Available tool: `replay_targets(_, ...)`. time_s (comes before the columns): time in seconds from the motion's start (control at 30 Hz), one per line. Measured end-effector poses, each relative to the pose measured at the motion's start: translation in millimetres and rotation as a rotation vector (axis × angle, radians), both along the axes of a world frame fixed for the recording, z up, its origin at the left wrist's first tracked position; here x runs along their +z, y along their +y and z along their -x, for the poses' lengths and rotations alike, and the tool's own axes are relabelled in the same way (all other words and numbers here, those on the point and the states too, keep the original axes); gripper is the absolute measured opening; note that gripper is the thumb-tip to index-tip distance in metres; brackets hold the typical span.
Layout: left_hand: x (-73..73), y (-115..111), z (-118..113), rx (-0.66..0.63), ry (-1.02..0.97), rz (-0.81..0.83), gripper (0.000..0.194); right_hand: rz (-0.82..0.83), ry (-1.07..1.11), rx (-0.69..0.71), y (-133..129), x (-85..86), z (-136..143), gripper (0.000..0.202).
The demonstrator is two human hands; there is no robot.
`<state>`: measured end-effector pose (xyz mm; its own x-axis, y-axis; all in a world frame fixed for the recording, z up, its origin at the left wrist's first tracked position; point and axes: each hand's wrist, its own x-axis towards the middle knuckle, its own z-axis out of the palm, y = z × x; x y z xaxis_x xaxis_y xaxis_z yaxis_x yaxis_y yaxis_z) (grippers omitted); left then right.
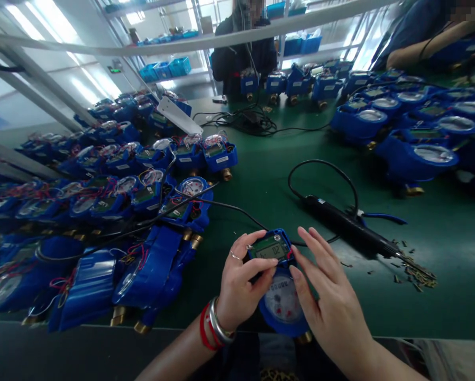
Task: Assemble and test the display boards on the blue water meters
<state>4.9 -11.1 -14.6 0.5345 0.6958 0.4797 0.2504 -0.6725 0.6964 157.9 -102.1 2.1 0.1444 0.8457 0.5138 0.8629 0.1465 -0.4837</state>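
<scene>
A blue meter [284, 301] with a round clear dial lies at the table's near edge, and a small display board [272, 253] sits in its upper housing. My left hand [243, 280] is closed round the left side of that board, thumb and forefinger at the display's lower edge. Along the right side rests my right hand [328, 291], its fingers stretched out and apart, fingertips near the red wires at the board's corner. A black electric screwdriver [348, 225] lies to the right on the green table [257, 180], its tip among scattered small screws [418, 272].
Rows of blue meters [118, 201] with loose wires fill the left side. More meters [431, 153] stand at the right. A black cable [237, 207] crosses towards the held meter. Coiled cables [253, 120] lie farther back. Two people are across the table.
</scene>
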Motion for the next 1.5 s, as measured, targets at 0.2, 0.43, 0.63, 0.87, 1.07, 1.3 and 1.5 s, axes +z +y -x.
replay_targets(0.2, 1.3, 2, 0, -0.017, 0.001, 0.008, 0.019, -0.041, -0.03, -0.035, 8, 7.3, -1, 0.022)
replay_targets(0.43, 0.6, 4, 5, -0.035, 0.026, 0.049, 0.019, -0.081, -0.169, -0.056, 17, 12.8, -3, 0.014)
replay_targets(0.63, 4.9, 7, 4, -0.059, 0.058, 0.042, 0.016, 0.002, -0.256, -0.073, 8, 16.3, -1, 0.023)
replay_targets(0.87, 15.3, 11, -3, -0.119, 0.155, -0.024, 0.014, 0.09, -0.321, -0.054, -2, 10.2, -11, 0.033)
replay_targets(1.07, 22.1, 15, -7, -0.165, 0.249, 0.008, 0.015, 0.144, -0.102, 0.034, -7, -1.2, -25, 0.038)
replay_targets(1.3, 25.2, 16, -9, -0.194, 0.306, 0.017, 0.017, 0.368, 0.589, 0.053, 2, -2.7, -52, 0.036)
replay_targets(1.5, 23.9, 15, -7, -0.175, 0.343, 0.01, 0.017, 0.436, 0.938, 0.165, 28, -13.5, -57, 0.048)
